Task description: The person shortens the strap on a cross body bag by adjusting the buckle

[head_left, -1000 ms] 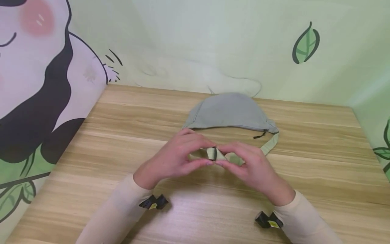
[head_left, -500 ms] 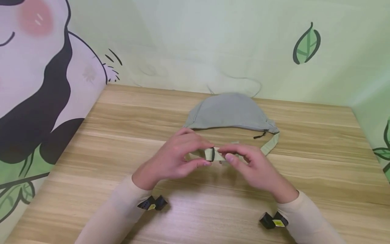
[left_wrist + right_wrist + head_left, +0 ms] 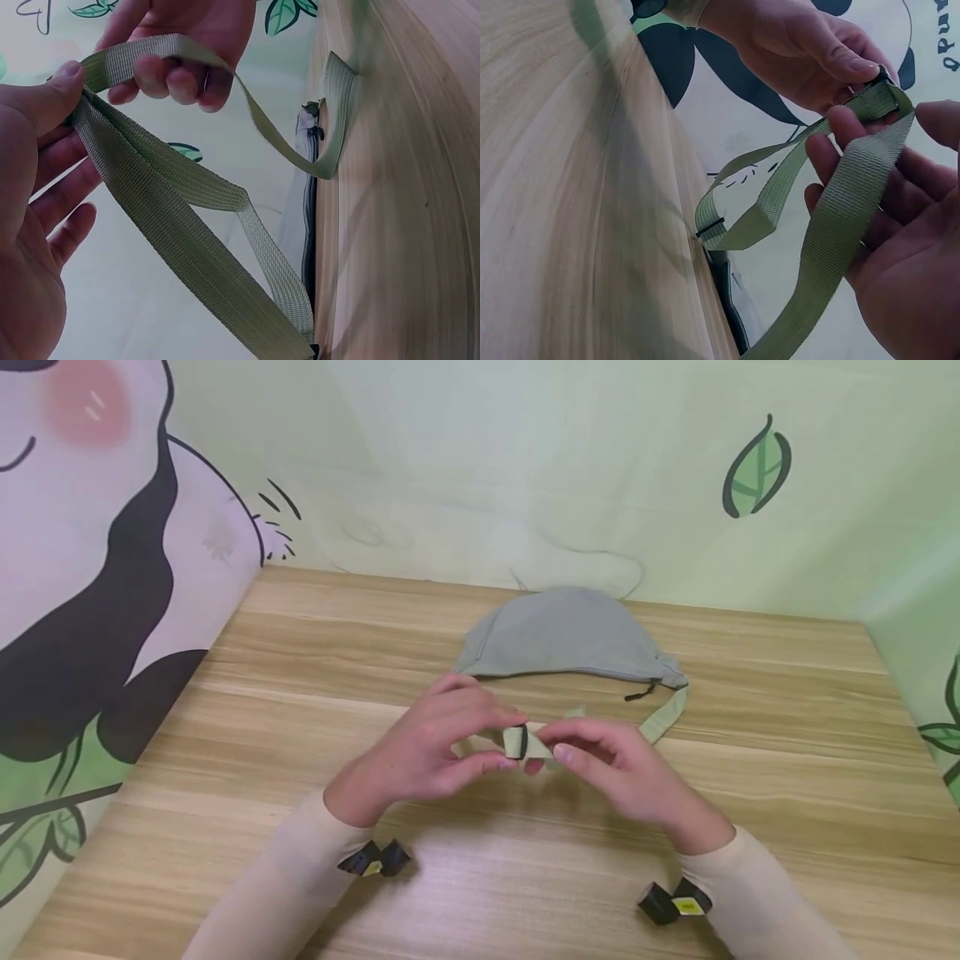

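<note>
A light green webbing strap (image 3: 851, 180) is raised off the table between both hands, threaded through a small black slider buckle (image 3: 523, 742). My left hand (image 3: 427, 752) pinches the buckle and the strap there between thumb and forefinger, its other fingers loosely spread. My right hand (image 3: 630, 772) pinches the strap just right of the buckle, with several fingers behind the webbing. In the left wrist view two lengths of strap slope down from the left fingertips. A grey waist bag (image 3: 566, 635) lies behind the hands, joined to the strap at its right end.
A wooden table (image 3: 300, 693) carries the bag, its black zip pull (image 3: 640, 695) hanging at the front right. Down the strap in the right wrist view is a second black slider (image 3: 711, 227). A wall (image 3: 450, 468) with panda and leaf drawings stands behind the table.
My right fingers have moved off the buckle's edge and a little to the right along the strap. The left hand stays on the buckle, shifted very slightly left. The bag stays put.
</note>
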